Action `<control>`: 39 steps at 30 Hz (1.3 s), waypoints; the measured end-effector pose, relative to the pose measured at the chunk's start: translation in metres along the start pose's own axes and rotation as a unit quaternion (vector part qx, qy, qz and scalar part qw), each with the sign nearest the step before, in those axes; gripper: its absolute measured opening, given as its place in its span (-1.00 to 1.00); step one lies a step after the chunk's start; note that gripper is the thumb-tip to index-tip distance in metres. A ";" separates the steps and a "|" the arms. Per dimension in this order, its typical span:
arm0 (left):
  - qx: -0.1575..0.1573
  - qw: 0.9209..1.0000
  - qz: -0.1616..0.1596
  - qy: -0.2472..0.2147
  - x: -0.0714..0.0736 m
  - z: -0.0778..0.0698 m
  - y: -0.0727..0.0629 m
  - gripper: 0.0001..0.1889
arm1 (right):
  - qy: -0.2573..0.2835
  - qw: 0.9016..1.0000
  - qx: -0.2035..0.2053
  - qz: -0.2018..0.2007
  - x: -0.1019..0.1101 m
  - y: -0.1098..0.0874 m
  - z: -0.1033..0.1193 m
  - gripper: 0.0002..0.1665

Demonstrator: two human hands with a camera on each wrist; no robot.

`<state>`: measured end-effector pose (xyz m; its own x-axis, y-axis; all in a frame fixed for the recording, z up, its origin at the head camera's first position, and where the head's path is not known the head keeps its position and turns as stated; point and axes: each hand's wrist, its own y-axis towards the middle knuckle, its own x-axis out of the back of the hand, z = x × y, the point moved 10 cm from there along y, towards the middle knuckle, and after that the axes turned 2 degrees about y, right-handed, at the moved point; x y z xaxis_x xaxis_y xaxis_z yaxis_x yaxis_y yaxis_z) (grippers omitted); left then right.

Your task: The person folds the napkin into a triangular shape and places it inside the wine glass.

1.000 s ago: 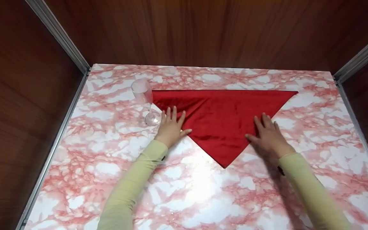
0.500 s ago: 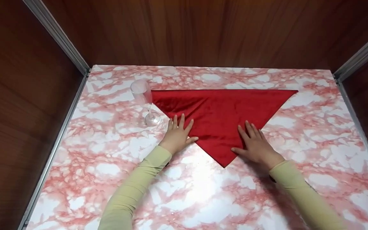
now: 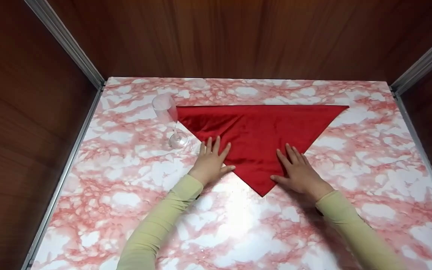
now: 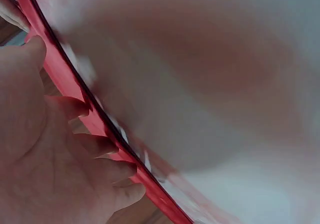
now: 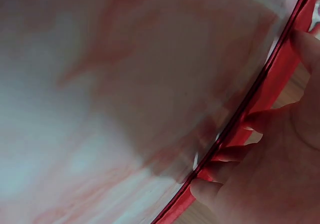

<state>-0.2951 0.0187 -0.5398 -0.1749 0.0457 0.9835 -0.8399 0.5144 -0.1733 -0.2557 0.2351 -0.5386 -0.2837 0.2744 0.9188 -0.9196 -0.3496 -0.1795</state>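
A red satin cloth [image 3: 255, 131] lies folded into a triangle, its long edge at the back and its point towards the person. On its left slanting edge rests my left hand [image 3: 210, 163], fingers spread and fingertips touching the fabric. My right hand [image 3: 300, 172] lies the same way across the right slanting edge. In the left wrist view the fingers [image 4: 107, 169] reach over the dark hem of the cloth [image 4: 62, 77]. The right wrist view has the other hand's fingers [image 5: 225, 154] at the opposite hem. Neither hand grips the cloth.
A clear stemmed glass [image 3: 165, 108] stands upright beside the cloth's left corner, just beyond the left hand. The table [image 3: 126, 221] has a red and white marbled top. Brown wood-look panels [image 3: 216, 37] with metal edge strips enclose its back and sides.
Both hands have slid along the slanting edges towards the person and closer together, the right one moving further. The cloth and the glass have stayed in place.
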 end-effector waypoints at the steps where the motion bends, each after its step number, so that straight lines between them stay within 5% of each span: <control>1: -0.006 1.000 -0.001 0.002 0.000 -0.005 -0.001 -0.17 | 0.004 1.000 0.002 -0.002 0.000 -0.002 0.001 0.08; 11: -0.083 0.997 -0.001 -0.003 -0.006 -0.061 -0.021 -0.20 | 0.019 0.999 0.036 -0.029 -0.004 -0.024 0.020 0.05; 21: -0.142 0.989 -0.018 -0.027 -0.008 -0.103 -0.044 -0.25 | 0.002 0.996 0.076 -0.035 -0.014 -0.046 0.045 0.00; 33: -0.154 0.987 -0.031 -0.041 -0.008 -0.107 -0.048 -0.31 | 0.026 0.981 0.171 -0.092 -0.009 -0.049 0.076 -0.36; 39: -0.155 0.986 -0.029 -0.055 -0.006 -0.106 -0.045 -0.35 | 0.068 0.979 0.180 -0.072 -0.007 -0.041 0.078 -0.43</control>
<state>-0.2021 0.0858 -0.5322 -0.2005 -0.0751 0.9768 -0.6548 0.7519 -0.0766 -0.1948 0.1777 -0.5098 -0.2138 0.4522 0.8659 -0.8038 -0.5852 0.1071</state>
